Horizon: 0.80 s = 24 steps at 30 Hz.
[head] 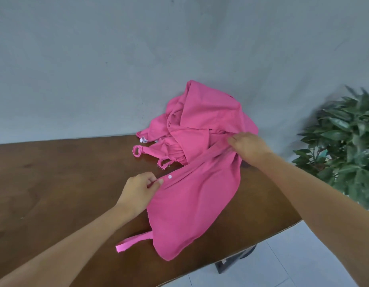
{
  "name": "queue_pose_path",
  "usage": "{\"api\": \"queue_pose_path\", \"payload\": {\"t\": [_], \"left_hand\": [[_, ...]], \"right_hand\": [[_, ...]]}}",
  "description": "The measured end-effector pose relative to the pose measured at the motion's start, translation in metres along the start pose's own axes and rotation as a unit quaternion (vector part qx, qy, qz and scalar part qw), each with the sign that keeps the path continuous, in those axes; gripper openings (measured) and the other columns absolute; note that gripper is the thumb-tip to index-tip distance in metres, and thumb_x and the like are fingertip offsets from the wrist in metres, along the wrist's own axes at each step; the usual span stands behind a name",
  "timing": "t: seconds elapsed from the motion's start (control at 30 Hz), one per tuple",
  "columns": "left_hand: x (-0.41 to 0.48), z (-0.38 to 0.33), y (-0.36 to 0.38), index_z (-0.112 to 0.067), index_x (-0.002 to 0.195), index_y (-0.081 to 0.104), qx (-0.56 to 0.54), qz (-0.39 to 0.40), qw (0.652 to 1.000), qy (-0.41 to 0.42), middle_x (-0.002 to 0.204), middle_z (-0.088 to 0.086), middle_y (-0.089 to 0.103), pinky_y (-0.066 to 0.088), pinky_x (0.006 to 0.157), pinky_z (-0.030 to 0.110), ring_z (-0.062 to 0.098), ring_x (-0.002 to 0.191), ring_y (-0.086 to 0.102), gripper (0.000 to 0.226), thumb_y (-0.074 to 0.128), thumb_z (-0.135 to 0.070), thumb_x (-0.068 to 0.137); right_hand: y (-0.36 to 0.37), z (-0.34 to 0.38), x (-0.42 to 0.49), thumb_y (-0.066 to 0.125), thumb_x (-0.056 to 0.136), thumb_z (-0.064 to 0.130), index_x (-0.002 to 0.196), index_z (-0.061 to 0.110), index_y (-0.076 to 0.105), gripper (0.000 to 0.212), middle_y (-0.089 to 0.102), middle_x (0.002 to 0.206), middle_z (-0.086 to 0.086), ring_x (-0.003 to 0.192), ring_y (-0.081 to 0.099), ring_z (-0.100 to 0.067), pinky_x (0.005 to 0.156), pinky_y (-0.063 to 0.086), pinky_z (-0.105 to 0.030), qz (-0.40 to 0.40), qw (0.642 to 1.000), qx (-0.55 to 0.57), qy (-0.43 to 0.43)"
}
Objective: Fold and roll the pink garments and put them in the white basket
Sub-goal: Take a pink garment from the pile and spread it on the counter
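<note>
A pink garment lies spread over the right part of the brown wooden table, with a white snap near its upper left corner and a strap trailing at its near left. My left hand pinches that corner by the snap. My right hand grips the same edge of cloth further back. Behind it a crumpled pile of pink garments leans against the grey wall, with strap loops poking out to the left. No white basket is in view.
A green leafy plant stands to the right of the table, close to my right forearm. The table's right edge runs diagonally above a white tiled floor. A dark table leg shows below that edge.
</note>
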<state>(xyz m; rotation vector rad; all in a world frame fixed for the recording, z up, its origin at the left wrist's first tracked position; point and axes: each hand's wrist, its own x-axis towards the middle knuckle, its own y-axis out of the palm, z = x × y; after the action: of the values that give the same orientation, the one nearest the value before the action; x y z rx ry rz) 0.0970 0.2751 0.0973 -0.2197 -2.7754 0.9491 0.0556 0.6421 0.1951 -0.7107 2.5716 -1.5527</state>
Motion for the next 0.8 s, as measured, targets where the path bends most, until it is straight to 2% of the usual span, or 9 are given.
{"api": "queue_pose_path", "payload": {"t": [0.07, 0.2, 0.33, 0.47, 0.57, 0.7, 0.8], "left_hand": [[-0.004, 0.002, -0.014, -0.018, 0.067, 0.057, -0.002, -0.004, 1.000, 0.011, 0.060, 0.009, 0.058, 0.040, 0.057, 0.029, 0.013, 0.054, 0.043, 0.036, 0.066, -0.038, 0.096], [-0.016, 0.009, -0.049, -0.018, 0.066, 0.058, -0.007, -0.010, 0.999, 0.030, 0.059, 0.009, 0.058, 0.038, 0.055, 0.023, 0.011, 0.052, 0.042, 0.036, 0.067, -0.037, 0.096], [-0.035, 0.032, -0.094, -0.018, 0.066, 0.058, 0.001, -0.011, 0.999, 0.048, 0.058, 0.008, 0.058, 0.041, 0.058, 0.030, 0.014, 0.053, 0.045, 0.036, 0.067, -0.036, 0.096], [-0.058, 0.071, -0.138, -0.020, 0.065, 0.058, 0.033, -0.014, 0.998, 0.052, 0.055, 0.002, 0.057, 0.046, 0.062, 0.034, 0.017, 0.057, 0.053, 0.035, 0.068, -0.036, 0.095], [-0.077, 0.107, -0.167, -0.023, 0.066, 0.058, 0.068, 0.002, 0.996, 0.057, 0.058, -0.005, 0.058, 0.049, 0.065, 0.035, 0.015, 0.063, 0.058, 0.032, 0.069, -0.034, 0.094], [-0.106, 0.154, -0.193, -0.023, 0.067, 0.058, 0.100, 0.039, 0.992, 0.067, 0.056, -0.007, 0.057, 0.051, 0.061, 0.037, 0.013, 0.057, 0.057, 0.031, 0.069, -0.029, 0.095], [-0.128, 0.186, -0.203, -0.021, 0.068, 0.057, 0.118, 0.071, 0.988, 0.072, 0.060, -0.007, 0.056, 0.045, 0.058, 0.033, 0.012, 0.058, 0.053, 0.031, 0.068, -0.028, 0.095]], "right_hand": [[-0.019, 0.005, -0.004, 0.087, 0.057, -0.002, 0.074, 0.001, 0.065, 0.029, 0.061, 0.065, -0.015, 0.056, 0.062, -0.032, 0.049, 0.052, -0.037, -0.039, 0.999, 0.003, -0.005], [-0.054, 0.023, -0.009, 0.090, 0.068, 0.009, 0.074, 0.004, 0.061, 0.030, 0.061, 0.066, -0.013, 0.060, 0.062, -0.032, 0.053, 0.051, -0.036, -0.067, 0.998, 0.003, 0.003], [-0.084, 0.065, -0.021, 0.088, 0.074, 0.013, 0.073, 0.006, 0.059, 0.030, 0.061, 0.065, -0.011, 0.059, 0.060, -0.031, 0.053, 0.050, -0.038, -0.085, 0.996, 0.001, -0.008], [-0.108, 0.133, -0.046, 0.088, 0.074, 0.025, 0.069, 0.009, 0.059, 0.034, 0.058, 0.058, -0.006, 0.050, 0.057, -0.027, 0.047, 0.043, -0.032, -0.105, 0.994, -0.001, -0.015], [-0.110, 0.195, -0.072, 0.078, 0.081, 0.033, 0.070, 0.011, 0.061, 0.030, 0.057, 0.058, -0.003, 0.049, 0.055, -0.026, 0.048, 0.044, -0.032, -0.121, 0.992, 0.017, -0.022], [-0.093, 0.280, -0.111, 0.050, 0.096, 0.041, 0.075, 0.015, 0.057, 0.034, 0.055, 0.063, 0.002, 0.053, 0.052, -0.022, 0.051, 0.043, -0.031, -0.106, 0.991, 0.074, -0.020], [-0.090, 0.337, -0.138, 0.045, 0.097, 0.036, 0.075, 0.016, 0.057, 0.032, 0.054, 0.066, 0.002, 0.056, 0.053, -0.020, 0.051, 0.043, -0.030, -0.101, 0.988, 0.120, -0.013]]}}
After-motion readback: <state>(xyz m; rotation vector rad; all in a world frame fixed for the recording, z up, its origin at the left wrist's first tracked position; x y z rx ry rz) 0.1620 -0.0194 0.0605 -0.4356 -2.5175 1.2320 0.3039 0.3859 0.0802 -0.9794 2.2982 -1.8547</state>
